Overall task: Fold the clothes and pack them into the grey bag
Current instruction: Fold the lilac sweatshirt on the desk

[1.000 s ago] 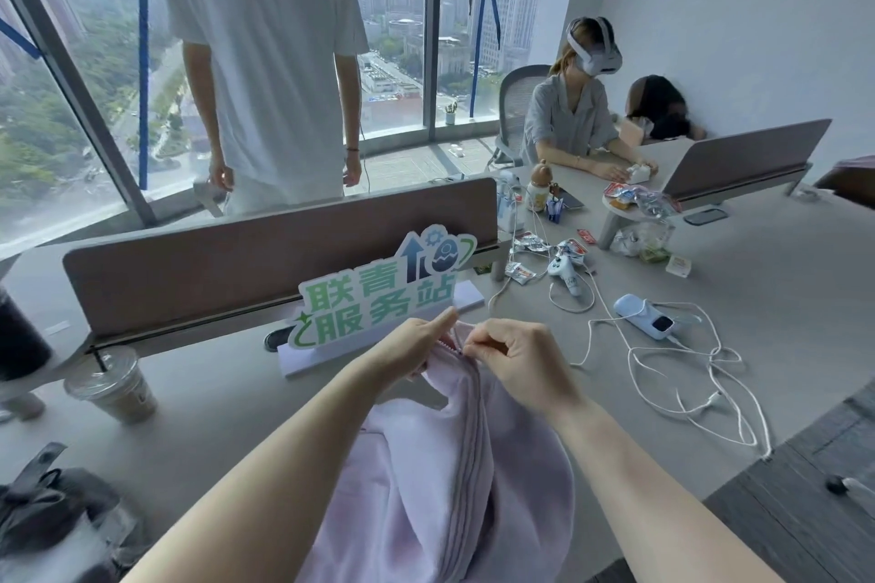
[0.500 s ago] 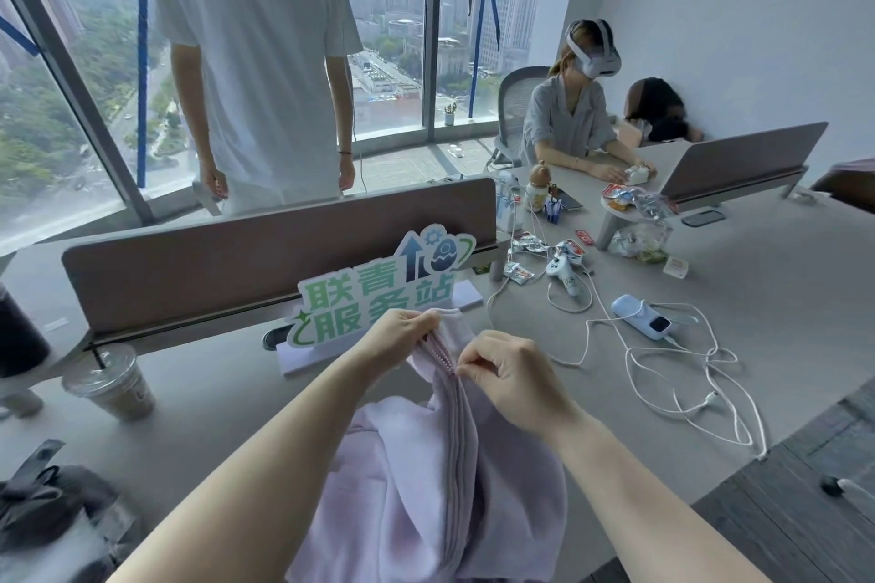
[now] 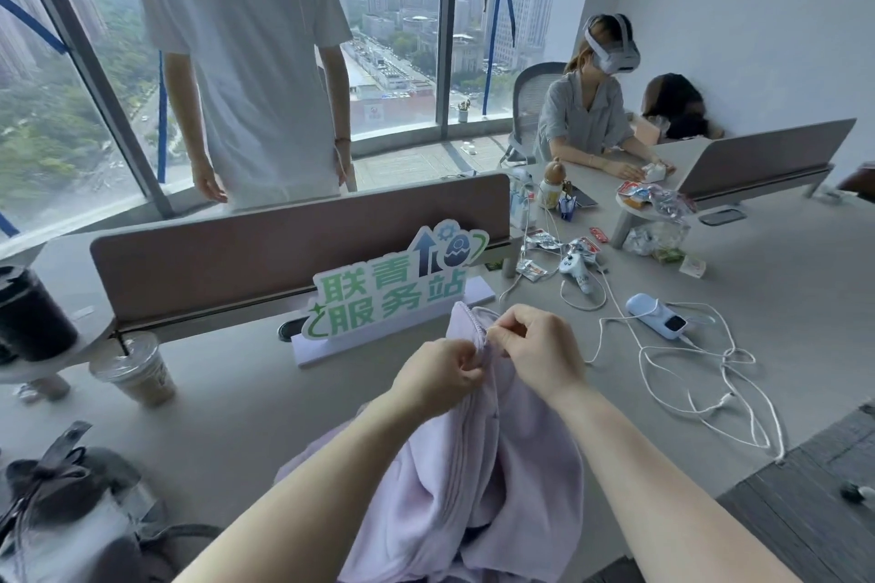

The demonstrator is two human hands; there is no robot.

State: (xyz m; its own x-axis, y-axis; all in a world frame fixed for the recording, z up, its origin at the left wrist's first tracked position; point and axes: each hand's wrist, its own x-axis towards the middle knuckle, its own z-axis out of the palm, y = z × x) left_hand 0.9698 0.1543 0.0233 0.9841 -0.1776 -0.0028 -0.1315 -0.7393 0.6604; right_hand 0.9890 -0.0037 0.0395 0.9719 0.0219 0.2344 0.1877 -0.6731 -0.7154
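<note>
The left hand (image 3: 438, 376) pinched the zipper edge of the lilac garment (image 3: 478, 454) between curled fingers, just below centre frame. The right hand (image 3: 535, 348) sat just beside it, to the right and slightly higher, thumb and forefinger clamped on the opposite zipper edge. The garment was held up between them, its long axis running from the lower middle of the frame up toward the centre, its top end pointing away toward the green sign (image 3: 393, 284); the lower folds hung bunched between the forearms. The grey bag (image 3: 61, 488) lay in the lower left corner, well apart from the garment. An iced drink cup (image 3: 135, 369) stood on the table (image 3: 236, 417) left of centre, and white cables (image 3: 686, 374) sprawled at the right.
</note>
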